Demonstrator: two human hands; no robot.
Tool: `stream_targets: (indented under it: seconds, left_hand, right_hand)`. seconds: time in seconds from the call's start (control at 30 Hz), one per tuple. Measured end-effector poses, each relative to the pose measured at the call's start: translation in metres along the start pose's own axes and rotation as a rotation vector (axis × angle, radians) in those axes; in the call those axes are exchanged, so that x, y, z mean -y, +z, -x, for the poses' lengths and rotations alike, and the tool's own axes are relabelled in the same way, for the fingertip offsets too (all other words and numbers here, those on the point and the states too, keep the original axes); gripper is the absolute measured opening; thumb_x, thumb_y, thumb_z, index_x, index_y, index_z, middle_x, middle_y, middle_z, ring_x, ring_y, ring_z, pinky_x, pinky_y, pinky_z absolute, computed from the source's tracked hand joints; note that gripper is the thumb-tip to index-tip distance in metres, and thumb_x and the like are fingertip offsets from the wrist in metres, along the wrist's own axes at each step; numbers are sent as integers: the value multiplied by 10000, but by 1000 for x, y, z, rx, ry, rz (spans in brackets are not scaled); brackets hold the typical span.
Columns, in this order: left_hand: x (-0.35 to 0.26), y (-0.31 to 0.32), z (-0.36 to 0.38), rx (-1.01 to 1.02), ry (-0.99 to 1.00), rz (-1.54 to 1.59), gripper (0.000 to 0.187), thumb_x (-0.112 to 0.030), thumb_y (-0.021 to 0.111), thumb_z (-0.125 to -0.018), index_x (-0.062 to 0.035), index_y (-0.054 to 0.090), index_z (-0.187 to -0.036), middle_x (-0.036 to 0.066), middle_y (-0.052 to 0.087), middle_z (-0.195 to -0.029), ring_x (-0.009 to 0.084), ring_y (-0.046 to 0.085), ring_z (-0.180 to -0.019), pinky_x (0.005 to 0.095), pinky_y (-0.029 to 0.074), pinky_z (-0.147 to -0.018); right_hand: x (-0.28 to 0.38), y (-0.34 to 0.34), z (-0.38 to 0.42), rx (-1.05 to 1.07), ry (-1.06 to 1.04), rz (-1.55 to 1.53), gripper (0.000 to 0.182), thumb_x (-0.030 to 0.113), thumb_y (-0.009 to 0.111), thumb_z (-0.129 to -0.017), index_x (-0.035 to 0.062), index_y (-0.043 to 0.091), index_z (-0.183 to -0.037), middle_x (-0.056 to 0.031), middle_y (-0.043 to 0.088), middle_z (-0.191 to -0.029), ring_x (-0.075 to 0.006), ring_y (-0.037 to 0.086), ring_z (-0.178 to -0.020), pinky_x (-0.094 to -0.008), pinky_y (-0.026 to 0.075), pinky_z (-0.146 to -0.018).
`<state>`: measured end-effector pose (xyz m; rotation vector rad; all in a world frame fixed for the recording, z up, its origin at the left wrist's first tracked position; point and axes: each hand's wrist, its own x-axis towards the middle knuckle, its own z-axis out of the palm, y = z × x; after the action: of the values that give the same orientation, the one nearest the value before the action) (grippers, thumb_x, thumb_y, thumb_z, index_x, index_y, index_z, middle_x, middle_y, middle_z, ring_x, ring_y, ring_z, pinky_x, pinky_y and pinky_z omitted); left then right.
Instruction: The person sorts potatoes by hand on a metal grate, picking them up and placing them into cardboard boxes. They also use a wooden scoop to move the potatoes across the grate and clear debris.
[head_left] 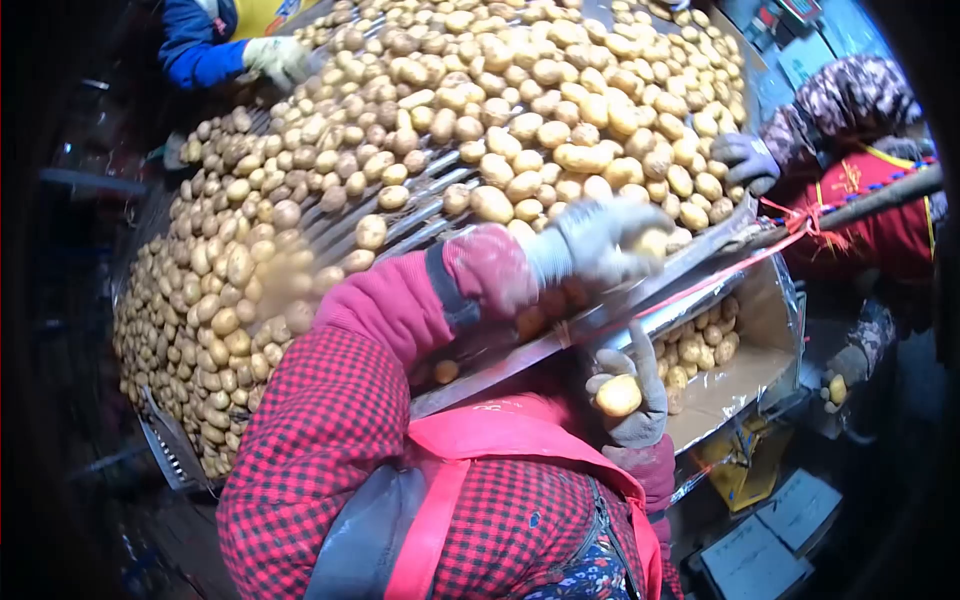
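Observation:
My left hand (598, 243), in a light work glove with a pink sleeve cover, reaches over the near edge of a roller sorting table (420, 215) and is closed on a potato (652, 243). My right hand (628, 398), also gloved, is lower and nearer my body, below the table's metal edge rail (560, 335). It grips a single yellow potato (619, 396). Several small yellow potatoes (520, 110) cover the rollers. My red checked jacket and pink apron straps fill the bottom of the view.
A cardboard box (735, 385) holding several potatoes sits under the table's edge at right. One person's gloved hand (745, 160) rests on the potatoes at right; their other hand (838, 385) holds a potato. A blue-sleeved person's glove (275, 58) works at top left.

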<state>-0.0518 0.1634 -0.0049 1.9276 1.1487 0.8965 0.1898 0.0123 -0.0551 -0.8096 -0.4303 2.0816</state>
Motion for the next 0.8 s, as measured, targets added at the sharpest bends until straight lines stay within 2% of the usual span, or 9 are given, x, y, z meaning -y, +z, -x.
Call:
stream_targets:
  seconds: [0.1, 0.23, 0.27, 0.4, 0.43, 0.57, 0.7, 0.77, 0.8]
  left_hand:
    - [-14, 4, 31, 106, 197, 56, 534, -387, 783, -820, -84, 669, -1244, 172, 694, -964, 393, 683, -923, 490, 543, -819]
    - [-13, -2, 66, 152, 327, -206, 501, -444, 654, -899, -131, 644, -1289, 152, 651, -1080, 371, 656, -962, 499, 524, -796]
    - [-11, -8, 71, 190, 321, -159, 500, -431, 664, -902, -119, 632, -1291, 142, 648, -1105, 361, 653, -995, 493, 521, -803]
    - [-3, -33, 99, 51, 331, -73, 573, -440, 695, -914, -98, 593, -1363, 194, 618, -1301, 386, 645, -1080, 492, 513, -890]
    - [-1, -53, 106, -1, 272, -96, 597, -406, 720, -886, -81, 589, -1370, 209, 636, -1257, 404, 645, -1093, 506, 511, -916]
    - [43, -114, 181, -466, -260, -485, 731, -403, 779, -826, -50, 550, -1424, 207, 630, -1347, 383, 602, -1238, 467, 457, -1084]
    - [53, -156, 274, -348, -820, -809, 998, -481, 791, -800, -175, 306, -1617, 175, 483, -1518, 379, 478, -1376, 481, 350, -1180]
    - [49, -156, 292, -152, -1062, -734, 1020, -450, 807, -785, -223, 277, -1627, 170, 485, -1507, 385, 465, -1383, 486, 353, -1184]
    - [62, -152, 300, -139, -1001, -825, 1028, -406, 825, -760, -233, 291, -1622, 179, 519, -1461, 396, 487, -1356, 492, 378, -1164]
  right_hand:
    - [-2, 34, -25, -14, -23, 0, 590, 485, 511, -1049, 104, 468, -1497, -159, 683, -1194, -285, 719, -895, -352, 604, -638]
    - [-13, 36, -47, -52, -32, 36, 542, 428, 534, -1036, 59, 483, -1430, -151, 613, -1362, -261, 639, -1204, -381, 531, -1016]
    - [-10, 31, -52, 126, -9, 74, 723, 481, 521, -1032, 67, 332, -1594, -152, 488, -1523, -332, 525, -1360, -481, 485, -1092]
    - [-2, 65, -59, 55, -40, 81, 681, 435, 547, -1022, 13, 420, -1542, -159, 533, -1480, -279, 565, -1311, -469, 537, -1026]
    - [-9, 53, -60, 35, -268, 555, 694, 437, 589, -1004, 42, 421, -1548, -184, 594, -1411, -268, 668, -1125, -392, 611, -846]
    - [31, -3, -43, 24, -154, -53, 647, 433, 586, -1011, 176, 398, -1574, -227, 658, -1304, -238, 706, -781, -333, 576, -512]
    - [52, -49, -24, -471, -347, 186, 591, 416, 524, -1051, 187, 394, -1580, -199, 582, -1427, -226, 658, -868, -294, 541, -592]
    - [64, -70, -14, -395, -206, 161, 516, 346, 526, -1066, 122, 445, -1524, -168, 595, -1384, -232, 657, -948, -301, 553, -646]
    - [55, -115, 0, -509, -292, 596, 442, 226, 528, -1070, 51, 459, -1471, -141, 567, -1370, -230, 631, -1049, -296, 568, -706]
